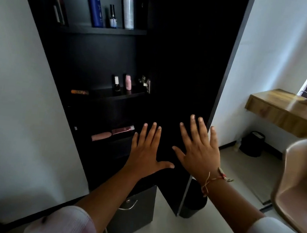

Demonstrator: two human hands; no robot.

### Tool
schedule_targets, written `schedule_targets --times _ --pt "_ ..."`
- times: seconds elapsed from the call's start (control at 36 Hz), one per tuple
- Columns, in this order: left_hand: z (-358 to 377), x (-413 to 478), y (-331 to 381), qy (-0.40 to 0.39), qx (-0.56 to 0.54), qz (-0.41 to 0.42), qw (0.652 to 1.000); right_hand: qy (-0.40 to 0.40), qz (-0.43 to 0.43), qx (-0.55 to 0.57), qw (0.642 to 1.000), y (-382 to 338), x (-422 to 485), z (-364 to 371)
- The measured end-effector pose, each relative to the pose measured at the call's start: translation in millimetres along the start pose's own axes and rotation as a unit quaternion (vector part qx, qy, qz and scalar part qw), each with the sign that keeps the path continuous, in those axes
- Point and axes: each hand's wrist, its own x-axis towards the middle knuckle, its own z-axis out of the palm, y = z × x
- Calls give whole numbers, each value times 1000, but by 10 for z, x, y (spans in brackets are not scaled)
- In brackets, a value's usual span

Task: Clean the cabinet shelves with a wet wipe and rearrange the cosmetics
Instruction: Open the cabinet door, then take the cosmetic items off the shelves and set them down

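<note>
Left hand (145, 149) and right hand (198, 151) are spread flat, holding nothing; a careless reach may knock the pink tube (101, 136) out of the cabinet (98, 57)

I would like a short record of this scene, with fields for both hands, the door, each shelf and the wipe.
Left hand: open, fingers spread, holding nothing
Right hand: the same; thread bracelet on wrist
Door: open
Top shelf: blue bottle, small bottle, white bottle, upright
Middle shelf: nail polish, short pink tube, upright
Lower shelf: long pink tube, lip gloss, lying flat
Wet wipe: not in view
</note>
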Motion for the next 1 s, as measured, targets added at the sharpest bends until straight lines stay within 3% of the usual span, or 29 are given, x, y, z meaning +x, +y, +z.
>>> schedule_targets --times 0.53,0.75,1.0 --pt "35 19 -319 26 28 -51 998 -9 72 76 994 -268 39 -106" --pt "99 -60 -666 5 26 -99 995 8 33 148 988 -682 292 -83" --pt "412 -107 -1491 -33 18 -167 985 -85 8 238 967 -1341 772 390"
